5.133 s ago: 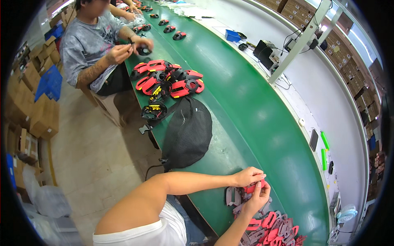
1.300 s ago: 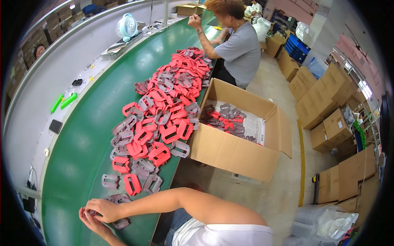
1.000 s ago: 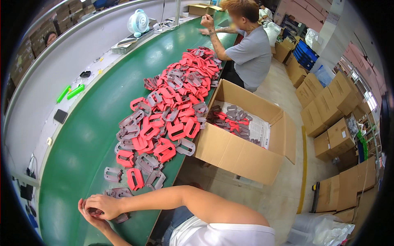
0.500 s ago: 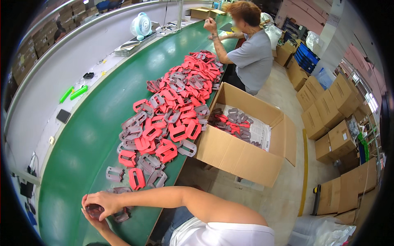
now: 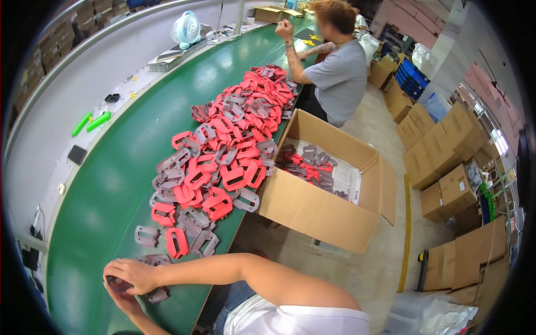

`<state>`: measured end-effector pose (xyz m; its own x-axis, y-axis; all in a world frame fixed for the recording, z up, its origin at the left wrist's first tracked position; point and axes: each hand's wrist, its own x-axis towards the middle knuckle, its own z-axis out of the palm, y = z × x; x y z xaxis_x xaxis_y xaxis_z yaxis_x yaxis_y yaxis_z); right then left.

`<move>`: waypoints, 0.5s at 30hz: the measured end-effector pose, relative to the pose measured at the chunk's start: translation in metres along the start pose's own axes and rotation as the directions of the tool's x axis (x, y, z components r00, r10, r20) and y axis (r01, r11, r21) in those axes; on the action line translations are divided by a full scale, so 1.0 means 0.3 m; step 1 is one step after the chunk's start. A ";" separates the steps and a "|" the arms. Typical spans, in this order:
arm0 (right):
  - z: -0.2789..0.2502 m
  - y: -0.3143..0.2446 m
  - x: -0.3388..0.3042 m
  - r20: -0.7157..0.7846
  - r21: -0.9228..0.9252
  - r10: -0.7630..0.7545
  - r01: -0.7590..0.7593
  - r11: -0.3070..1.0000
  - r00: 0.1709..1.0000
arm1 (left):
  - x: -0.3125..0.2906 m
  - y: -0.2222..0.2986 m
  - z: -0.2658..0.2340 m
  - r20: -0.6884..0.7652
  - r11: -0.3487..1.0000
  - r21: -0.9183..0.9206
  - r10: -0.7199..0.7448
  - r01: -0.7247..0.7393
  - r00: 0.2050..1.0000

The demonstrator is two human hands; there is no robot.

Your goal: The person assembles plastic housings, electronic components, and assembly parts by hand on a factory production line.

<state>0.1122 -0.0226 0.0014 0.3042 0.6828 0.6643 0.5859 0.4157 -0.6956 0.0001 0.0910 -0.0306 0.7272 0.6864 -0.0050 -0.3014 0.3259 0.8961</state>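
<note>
My right hand (image 5: pixel 137 275) and my left hand (image 5: pixel 124 301) come together at the near end of the green work surface (image 5: pixel 84 234). Between them they grip a dark greyish-brown plastic piece (image 5: pixel 118 285), partly covered by my fingers. It looks like the grey slotted plastic parts nearby. Two or more grey parts (image 5: pixel 158 294) lie beside and under my right wrist. Farther along, red slotted parts (image 5: pixel 177 242) and grey ones (image 5: pixel 147 235) form a long heap that stretches away from me.
An open cardboard box (image 5: pixel 318 206) holding red and grey parts stands against the table's right edge. Beyond it, a co-worker in a grey shirt (image 5: pixel 340 78) leans at the table. A fan (image 5: pixel 186 29) and green tubes (image 5: pixel 99 123) sit along the left ledge. Stacked cartons (image 5: pixel 446 139) line the right.
The whole view has shifted slightly, so things sit a little farther left. Both hands stay around the grey plastic piece, with the right fingers now lying more over it.
</note>
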 end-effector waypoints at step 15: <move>0.008 -0.027 0.022 -0.051 0.073 0.061 -0.057 0.996 0.997 | -0.010 0.027 0.046 -0.075 0.856 0.442 0.332 -0.267 0.940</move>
<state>0.1075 -0.0199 0.0108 0.3772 0.6750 0.6341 0.5111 0.4192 -0.7503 0.0041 0.0826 -0.0171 0.5374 0.8024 0.2595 -0.1798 -0.1916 0.9649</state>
